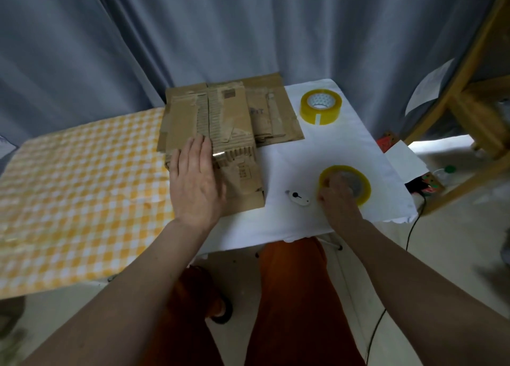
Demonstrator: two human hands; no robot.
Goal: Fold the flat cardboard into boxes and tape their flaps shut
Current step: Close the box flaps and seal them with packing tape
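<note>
A worn brown cardboard box (234,134), folded up and scarred with torn tape, stands in the middle of the table on more flat cardboard (276,117). My left hand (194,183) lies flat with straight fingers against the box's near left side. My right hand (335,197) curls its fingers round a yellow tape roll (356,183) lying flat on the white cloth. A second yellow tape roll (320,106) sits at the back right.
A small white cutter (298,198) lies between the box and the held roll. A yellow checked cloth (77,189) covers the table's left part, a white cloth (345,145) the right. Wooden furniture (474,101) and a black cable (414,227) are at the right.
</note>
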